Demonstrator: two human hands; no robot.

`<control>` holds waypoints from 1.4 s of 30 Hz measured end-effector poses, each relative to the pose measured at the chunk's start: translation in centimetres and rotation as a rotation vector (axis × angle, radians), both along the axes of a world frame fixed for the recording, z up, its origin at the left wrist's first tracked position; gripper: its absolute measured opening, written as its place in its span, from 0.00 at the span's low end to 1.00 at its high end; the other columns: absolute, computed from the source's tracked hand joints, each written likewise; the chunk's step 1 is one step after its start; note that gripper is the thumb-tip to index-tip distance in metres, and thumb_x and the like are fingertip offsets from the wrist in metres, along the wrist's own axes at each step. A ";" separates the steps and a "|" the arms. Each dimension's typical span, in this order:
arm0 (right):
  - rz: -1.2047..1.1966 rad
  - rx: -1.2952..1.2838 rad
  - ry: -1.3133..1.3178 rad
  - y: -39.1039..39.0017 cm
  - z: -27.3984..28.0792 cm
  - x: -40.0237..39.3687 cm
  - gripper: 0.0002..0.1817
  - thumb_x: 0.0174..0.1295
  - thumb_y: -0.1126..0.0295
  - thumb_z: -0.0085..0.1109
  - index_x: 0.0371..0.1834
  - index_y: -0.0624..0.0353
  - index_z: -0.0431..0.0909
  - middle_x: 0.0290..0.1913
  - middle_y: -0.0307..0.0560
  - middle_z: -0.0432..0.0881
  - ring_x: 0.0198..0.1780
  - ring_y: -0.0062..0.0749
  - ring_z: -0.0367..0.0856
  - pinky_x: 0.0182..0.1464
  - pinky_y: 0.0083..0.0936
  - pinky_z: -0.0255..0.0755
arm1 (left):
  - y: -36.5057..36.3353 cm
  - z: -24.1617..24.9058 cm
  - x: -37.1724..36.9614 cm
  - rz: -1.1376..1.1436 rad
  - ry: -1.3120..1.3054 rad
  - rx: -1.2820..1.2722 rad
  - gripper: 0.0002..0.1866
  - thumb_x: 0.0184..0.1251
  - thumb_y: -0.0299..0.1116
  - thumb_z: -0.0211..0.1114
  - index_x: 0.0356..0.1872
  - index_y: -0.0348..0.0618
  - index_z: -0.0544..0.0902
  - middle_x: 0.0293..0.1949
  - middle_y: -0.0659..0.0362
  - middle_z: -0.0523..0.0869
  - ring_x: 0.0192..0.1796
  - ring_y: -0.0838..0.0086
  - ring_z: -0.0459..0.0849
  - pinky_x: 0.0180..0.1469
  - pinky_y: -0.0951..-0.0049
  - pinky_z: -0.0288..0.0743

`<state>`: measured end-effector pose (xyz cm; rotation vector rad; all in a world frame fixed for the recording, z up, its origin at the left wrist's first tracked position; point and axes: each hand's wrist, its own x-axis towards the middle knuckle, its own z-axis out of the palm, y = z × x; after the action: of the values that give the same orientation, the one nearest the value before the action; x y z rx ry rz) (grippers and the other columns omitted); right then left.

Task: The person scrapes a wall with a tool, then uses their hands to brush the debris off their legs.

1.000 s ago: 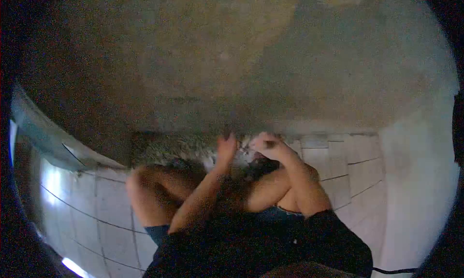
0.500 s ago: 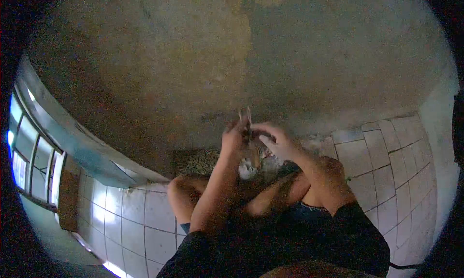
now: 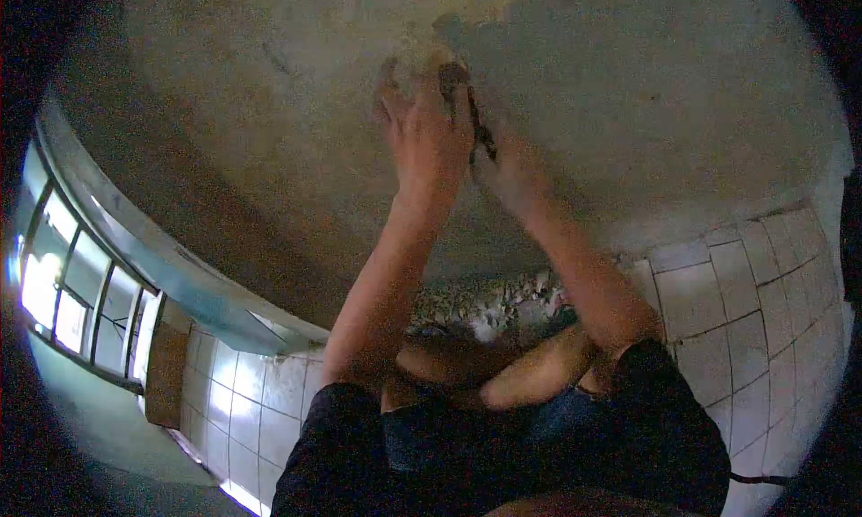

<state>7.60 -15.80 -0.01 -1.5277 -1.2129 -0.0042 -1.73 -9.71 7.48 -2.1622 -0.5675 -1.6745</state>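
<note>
Grey debris (image 3: 490, 324) between wall (image 3: 593, 86) and legs (image 3: 539, 373)

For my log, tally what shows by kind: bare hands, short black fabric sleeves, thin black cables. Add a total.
Bare hands: 2 (left hand, right hand)
Short black fabric sleeves: 2 (left sleeve, right sleeve)
Thin black cable: 1
Total: 5
Uncounted: blurred dark matter between hands

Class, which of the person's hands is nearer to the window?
Left. The left hand is on the side toward the window; the right hand is farther from it, lower and to the left hand's right.
</note>
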 end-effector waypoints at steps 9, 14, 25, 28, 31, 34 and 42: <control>0.021 -0.104 0.100 3.9 -5.1 0.2 0.22 0.68 0.59 0.53 0.57 0.63 0.73 0.44 0.62 0.83 0.42 0.52 0.84 0.46 0.40 0.75 | 2.7 -4.2 1.4 -0.277 0.265 -0.277 0.17 0.71 0.37 0.58 0.53 0.37 0.83 0.59 0.49 0.81 0.64 0.50 0.75 0.68 0.56 0.67; 0.103 -0.078 0.188 2.1 -1.3 0.5 0.22 0.68 0.57 0.53 0.54 0.66 0.74 0.39 0.62 0.84 0.40 0.53 0.84 0.43 0.42 0.74 | 3.0 -2.2 1.9 -0.376 0.211 -0.198 0.18 0.71 0.38 0.58 0.52 0.35 0.83 0.57 0.47 0.82 0.62 0.50 0.77 0.68 0.56 0.66; 0.097 0.086 0.223 3.6 -4.2 0.1 0.26 0.71 0.51 0.50 0.49 0.69 0.76 0.37 0.60 0.84 0.37 0.44 0.84 0.40 0.38 0.74 | 3.1 -2.7 1.4 -0.346 0.210 -0.180 0.17 0.70 0.37 0.60 0.51 0.33 0.83 0.55 0.46 0.83 0.62 0.51 0.77 0.65 0.56 0.69; 0.047 -0.157 0.893 9.5 -13.2 2.0 0.24 0.71 0.54 0.49 0.53 0.68 0.74 0.36 0.59 0.84 0.37 0.45 0.85 0.39 0.38 0.75 | 2.5 -4.4 0.7 -0.202 0.250 -0.258 0.18 0.69 0.37 0.61 0.52 0.34 0.82 0.56 0.46 0.83 0.63 0.51 0.76 0.65 0.56 0.69; 0.005 -0.344 -0.211 8.8 -14.0 -2.3 0.22 0.72 0.58 0.46 0.55 0.68 0.72 0.36 0.59 0.84 0.40 0.47 0.84 0.42 0.40 0.76 | 3.8 -7.9 -1.4 -0.119 0.315 -0.342 0.19 0.69 0.38 0.61 0.53 0.34 0.82 0.58 0.47 0.82 0.64 0.50 0.75 0.65 0.56 0.69; 0.253 -0.521 0.388 7.4 -13.3 -6.3 0.20 0.71 0.63 0.47 0.57 0.67 0.70 0.41 0.60 0.83 0.42 0.50 0.82 0.43 0.42 0.76 | 5.3 -11.3 -4.7 -0.073 0.373 -0.482 0.20 0.69 0.38 0.62 0.54 0.33 0.81 0.58 0.46 0.81 0.64 0.49 0.75 0.65 0.55 0.69; 0.365 -0.105 0.284 4.9 -11.5 -7.5 0.23 0.70 0.66 0.49 0.63 0.68 0.61 0.49 0.62 0.79 0.46 0.44 0.82 0.47 0.36 0.74 | 2.4 -6.9 -6.6 -0.225 0.224 -1.057 0.20 0.66 0.35 0.66 0.54 0.33 0.81 0.58 0.46 0.82 0.60 0.50 0.79 0.62 0.58 0.73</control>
<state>0.13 -10.92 -11.48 -1.3225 -1.2576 0.5077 -8.35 -7.30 0.55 -3.1617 -1.4146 -1.3085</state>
